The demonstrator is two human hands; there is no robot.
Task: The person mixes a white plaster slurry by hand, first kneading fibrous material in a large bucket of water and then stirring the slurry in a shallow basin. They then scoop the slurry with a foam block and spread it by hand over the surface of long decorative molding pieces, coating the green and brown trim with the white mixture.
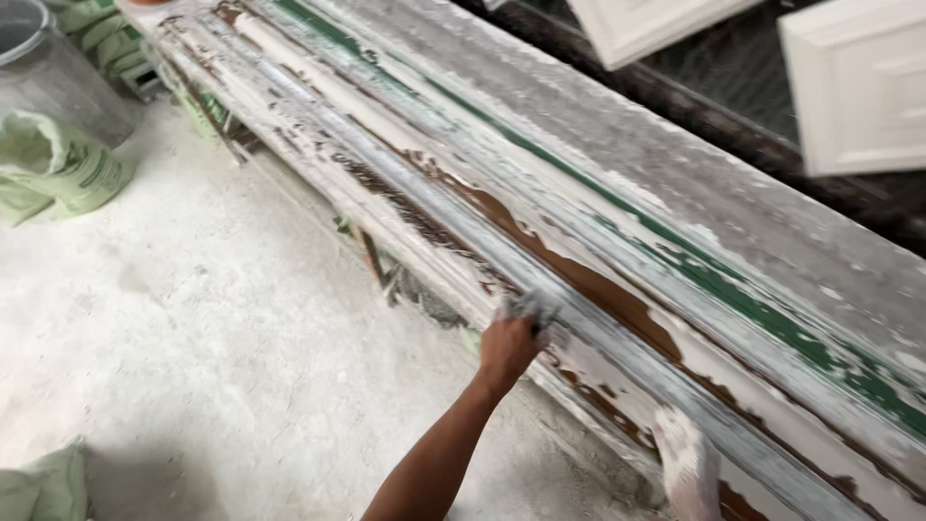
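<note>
A long moulded form (617, 241) runs diagonally from the top left to the bottom right. It is caked in white plaster, with brown and green patches showing through. My left hand (506, 349) presses a small grey pad (531, 309) against one of the form's near ridges. My right hand (687, 465), coated in white plaster, lies flat on the near edge of the form at the bottom right. Nothing shows in it.
The plaster-dusted floor (193, 318) spreads out to the left. A grey bucket (48, 68) and pale green sacks (68, 164) stand at the top left, and another sack (43, 487) is at the bottom left. White moulded panels (854, 87) lean at the top right.
</note>
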